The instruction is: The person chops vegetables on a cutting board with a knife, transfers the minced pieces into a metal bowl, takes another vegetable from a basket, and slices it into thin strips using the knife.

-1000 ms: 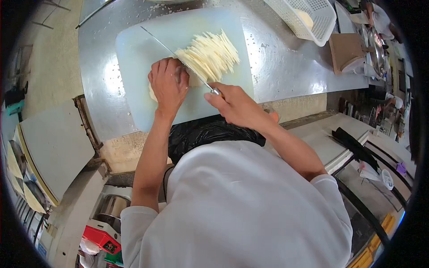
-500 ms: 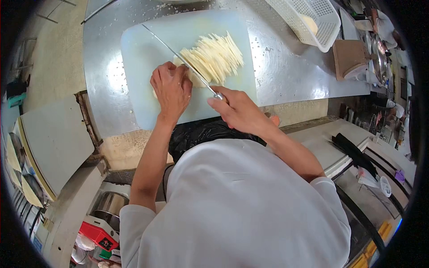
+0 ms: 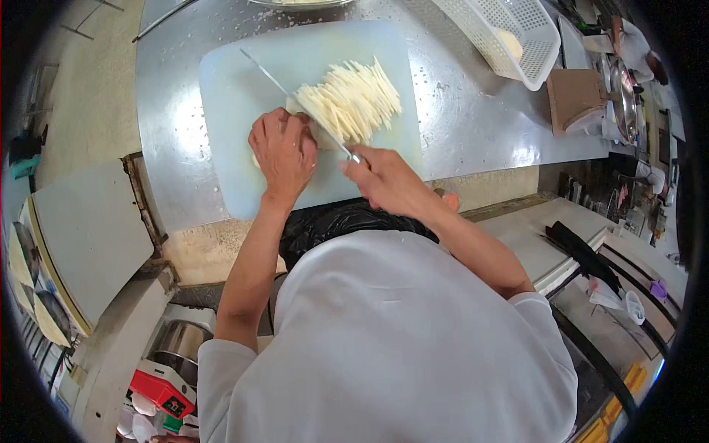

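My right hand (image 3: 385, 177) is closed round the handle of a long knife (image 3: 275, 83), whose blade slants up and left across the cutting board (image 3: 236, 81). My left hand (image 3: 284, 151) has its fingers curled over a pale vegetable piece, mostly hidden, just left of the blade. I cannot tell what vegetable it is. To the right of the blade lies a fanned pile of thin, pale yellow strips (image 3: 354, 100). A small pale bit shows beside the left hand's outer edge.
The board lies on a metal table (image 3: 473, 125) with scattered scraps. A white perforated basket (image 3: 528, 37) at the upper right holds a pale piece (image 3: 508, 44). At the top edge is a round metal dish (image 3: 303, 4). Black plastic (image 3: 332, 221) hangs between me and the table.
The knife has shifted slightly, with its blade appearing lower against the board. Both hands stay in nearly the same place, and the view has moved a little.
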{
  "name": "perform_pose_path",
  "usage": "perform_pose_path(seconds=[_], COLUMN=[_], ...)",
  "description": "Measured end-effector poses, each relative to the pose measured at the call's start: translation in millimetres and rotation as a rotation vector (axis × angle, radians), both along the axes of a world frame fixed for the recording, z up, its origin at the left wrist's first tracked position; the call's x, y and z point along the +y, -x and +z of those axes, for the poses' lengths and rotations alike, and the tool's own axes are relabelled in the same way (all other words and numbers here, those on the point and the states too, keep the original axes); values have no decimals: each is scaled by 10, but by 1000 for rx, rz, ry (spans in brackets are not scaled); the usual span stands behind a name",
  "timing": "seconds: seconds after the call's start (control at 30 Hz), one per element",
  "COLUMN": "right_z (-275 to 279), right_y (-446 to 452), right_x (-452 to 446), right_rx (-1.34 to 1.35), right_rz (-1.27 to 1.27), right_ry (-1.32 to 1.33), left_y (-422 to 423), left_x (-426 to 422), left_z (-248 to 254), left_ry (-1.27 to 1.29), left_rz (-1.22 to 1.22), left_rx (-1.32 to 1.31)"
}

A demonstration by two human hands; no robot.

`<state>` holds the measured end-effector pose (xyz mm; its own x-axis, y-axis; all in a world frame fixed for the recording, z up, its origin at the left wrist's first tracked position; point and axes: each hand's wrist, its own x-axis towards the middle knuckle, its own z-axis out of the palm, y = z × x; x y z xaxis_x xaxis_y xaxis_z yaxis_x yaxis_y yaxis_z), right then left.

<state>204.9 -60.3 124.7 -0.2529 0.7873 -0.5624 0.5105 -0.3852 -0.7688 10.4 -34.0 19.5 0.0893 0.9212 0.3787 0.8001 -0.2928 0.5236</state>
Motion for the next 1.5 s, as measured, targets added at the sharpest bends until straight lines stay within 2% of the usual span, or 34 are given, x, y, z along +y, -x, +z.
perform_pose_path(seconds=[0.07,0.27,0.37,0.53,0.67,0.8,0.9,1.0,1.1,1.17,1.37,1.47,1.5], right_z=[274,-210,286,-138,182,-136,-239,-169,-54,269,-193,188,196], right_y=[-8,28,32,66,49,68,97,88,106,139,193,176,170], right_x=[-66,-24,-36,-3,-75,-64,-49,-39,-9,-67,-20,-11,-26], right_rx=[23,61,43,18,76,61,32,28,26,36,38,14,14], right_rz=[9,-12,-4,15,-4,9,-3,-20,-13,-29,27,12,9], right_ry=[32,0,45,-15,11,15,-15,10,7,54,-142,30,14], left_y=[-26,16,-7,32,3,12,89,115,111,118,124,113,114], left_x=[49,29,55,39,50,7,-82,-196,-146,-98,-116,-93,-107], left_z=[40,9,21,3,8,16,31,42,17,31,-17,-26,-21], left_ry=[2,-3,11,-8,-4,17,13,31,45,36,33,3,-2], left_rz=[11,12,22,10,18,8,-25,-6,-18,-12,-16,-4,3], left_rx=[-11,-12,-41,-24,-48,-101,-254,-70,-22,-36,-49,-63,-67])
